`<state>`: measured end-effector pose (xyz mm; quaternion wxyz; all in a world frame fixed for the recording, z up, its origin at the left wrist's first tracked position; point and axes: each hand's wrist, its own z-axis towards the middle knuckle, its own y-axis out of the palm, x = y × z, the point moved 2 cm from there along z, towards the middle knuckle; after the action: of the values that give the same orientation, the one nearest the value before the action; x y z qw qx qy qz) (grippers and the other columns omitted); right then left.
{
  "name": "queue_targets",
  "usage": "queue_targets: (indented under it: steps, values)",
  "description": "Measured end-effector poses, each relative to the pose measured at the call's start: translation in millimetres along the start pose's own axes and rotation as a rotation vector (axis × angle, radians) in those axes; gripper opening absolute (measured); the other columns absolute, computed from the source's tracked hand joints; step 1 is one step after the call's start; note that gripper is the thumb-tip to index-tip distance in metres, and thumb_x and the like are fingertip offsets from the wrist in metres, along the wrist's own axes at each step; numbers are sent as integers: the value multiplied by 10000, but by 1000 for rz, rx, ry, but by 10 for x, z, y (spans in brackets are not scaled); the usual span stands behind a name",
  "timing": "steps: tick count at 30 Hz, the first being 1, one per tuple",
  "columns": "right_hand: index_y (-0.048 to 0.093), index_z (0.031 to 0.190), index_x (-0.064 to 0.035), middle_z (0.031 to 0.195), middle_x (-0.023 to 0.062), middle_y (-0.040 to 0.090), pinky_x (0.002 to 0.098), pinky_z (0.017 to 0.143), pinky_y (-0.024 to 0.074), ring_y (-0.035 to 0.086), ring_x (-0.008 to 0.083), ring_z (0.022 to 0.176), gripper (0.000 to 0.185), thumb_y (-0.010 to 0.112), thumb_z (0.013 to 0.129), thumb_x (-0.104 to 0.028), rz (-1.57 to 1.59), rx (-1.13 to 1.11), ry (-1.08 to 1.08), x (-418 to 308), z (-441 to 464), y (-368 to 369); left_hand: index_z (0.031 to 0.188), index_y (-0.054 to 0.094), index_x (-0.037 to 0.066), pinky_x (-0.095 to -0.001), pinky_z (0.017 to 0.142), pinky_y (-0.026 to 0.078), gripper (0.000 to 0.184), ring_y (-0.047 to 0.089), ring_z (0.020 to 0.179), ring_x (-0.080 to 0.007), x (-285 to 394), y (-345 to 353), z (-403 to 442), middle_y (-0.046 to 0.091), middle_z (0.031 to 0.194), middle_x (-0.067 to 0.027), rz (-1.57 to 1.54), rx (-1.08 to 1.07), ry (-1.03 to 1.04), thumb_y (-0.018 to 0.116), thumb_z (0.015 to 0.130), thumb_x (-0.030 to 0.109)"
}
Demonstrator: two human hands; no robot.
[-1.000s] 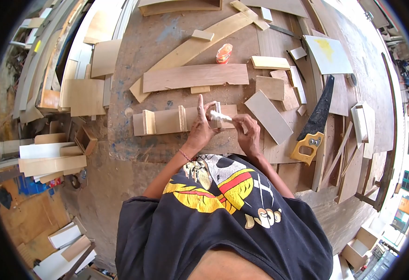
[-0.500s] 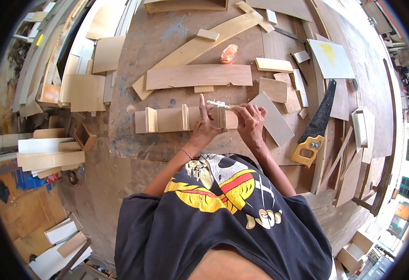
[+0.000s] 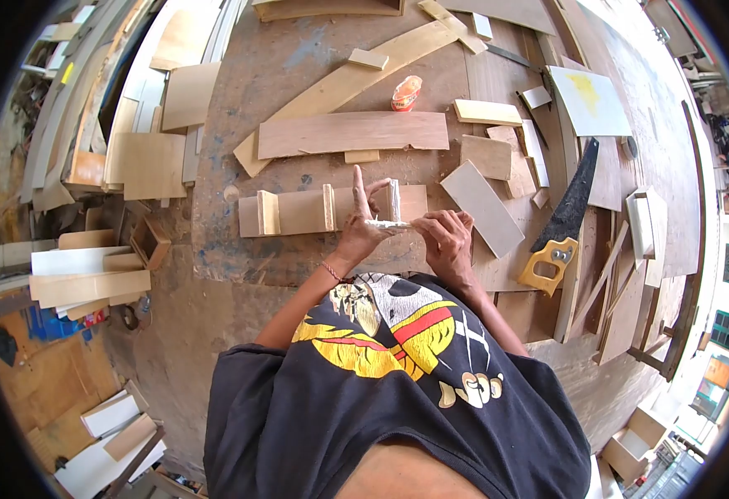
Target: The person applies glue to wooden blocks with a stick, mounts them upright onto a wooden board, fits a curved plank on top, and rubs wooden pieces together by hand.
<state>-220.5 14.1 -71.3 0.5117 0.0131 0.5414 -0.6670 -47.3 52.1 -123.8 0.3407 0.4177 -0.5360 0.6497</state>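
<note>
A long flat board (image 3: 294, 214) lies before me with three short wood pieces standing across it. The rightmost upright piece (image 3: 395, 202) is coated white along its top edge. My left hand (image 3: 361, 226) is around this piece, a finger at its far end and the thumb side at its near end, with the index finger pointing away. My right hand (image 3: 445, 234) is closed on a thin stick (image 3: 397, 224) smeared with white paste, at the piece's near end. Beyond them lies a reddish board (image 3: 352, 135), and behind it stands a small orange-and-white container (image 3: 406, 93).
A handsaw (image 3: 565, 220) with a yellow handle lies at the right. Near my right hand is a loose rectangular board (image 3: 482, 208). Offcuts (image 3: 486, 155) lie at the far right, and stacked panels (image 3: 90, 274) stand at the left.
My right hand has drawn the stick toward me, from over the upright piece to its near end. The piece's white top now shows, with a left finger stretched to its far end.
</note>
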Motion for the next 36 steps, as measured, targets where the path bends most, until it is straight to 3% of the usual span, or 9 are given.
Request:
queue_targets:
  steps: [3, 5, 8, 16, 19, 24, 28, 36]
  values:
    - [663, 875, -125, 834, 13, 637, 350, 743, 330, 586, 182, 779, 161, 660, 747, -28, 42, 23, 34, 1, 42, 27, 1449, -173, 58, -305, 746, 497, 1361, 528, 829, -197, -53, 44, 8, 490, 1289, -97, -197, 30, 14, 860, 601, 314]
    - [664, 865, -97, 837, 46, 652, 334, 772, 372, 610, 199, 783, 122, 664, 773, -18, 34, 78, 134, 44, 103, 67, 1448, -175, 58, -317, 765, 495, 1364, 536, 865, -210, -65, 27, -2, 486, 1292, -104, -117, 14, 20, 857, 601, 334]
    - [657, 870, -107, 813, 29, 646, 351, 777, 373, 588, 194, 761, 132, 658, 774, -16, 148, 115, 188, 140, 163, 177, 1446, -181, 58, -338, 791, 493, 1369, 544, 905, -225, -69, 21, -10, 480, 1299, -111, -25, -19, -15, 853, 601, 359]
    - [643, 939, -136, 833, -8, 629, 442, 900, 339, 606, 154, 786, 202, 673, 754, -60, -25, 81, -124, 30, 79, 158, 1443, -189, 63, -324, 776, 498, 1358, 566, 849, -228, -64, 40, 11, 475, 1305, -114, -177, 12, 58, 856, 613, 316]
    - [658, 933, -141, 867, -14, 624, 414, 897, 352, 610, 143, 804, 238, 695, 721, -40, -139, 73, -193, 50, 9, 145, 1441, -194, 64, -306, 747, 500, 1350, 554, 782, -204, -27, 31, 3, 484, 1297, -104, -181, -18, -20, 858, 617, 258]
    - [659, 981, -159, 891, -28, 612, 418, 905, 345, 605, 130, 828, 314, 711, 692, -47, -169, 61, -246, 40, -76, 121, 1442, -195, 64, -286, 698, 493, 1360, 494, 715, -157, -18, 10, 5, 503, 1280, -74, -69, -16, -64, 864, 601, 205]
    - [652, 1022, -161, 915, -39, 602, 447, 927, 323, 591, 121, 861, 337, 691, 700, -70, -215, 22, -230, 119, -184, 74, 1445, -188, 64, -291, 717, 490, 1364, 501, 752, -169, -87, 31, 1, 504, 1282, -74, -58, -10, -50, 866, 598, 241]
    - [669, 955, -147, 871, -31, 636, 359, 791, 320, 589, 132, 792, 218, 705, 752, -77, -126, 134, -70, 142, -34, -37, 1450, -178, 67, -312, 797, 481, 1367, 509, 847, -196, -26, 8, 8, 491, 1302, -75, -42, -7, -42, 864, 592, 286]
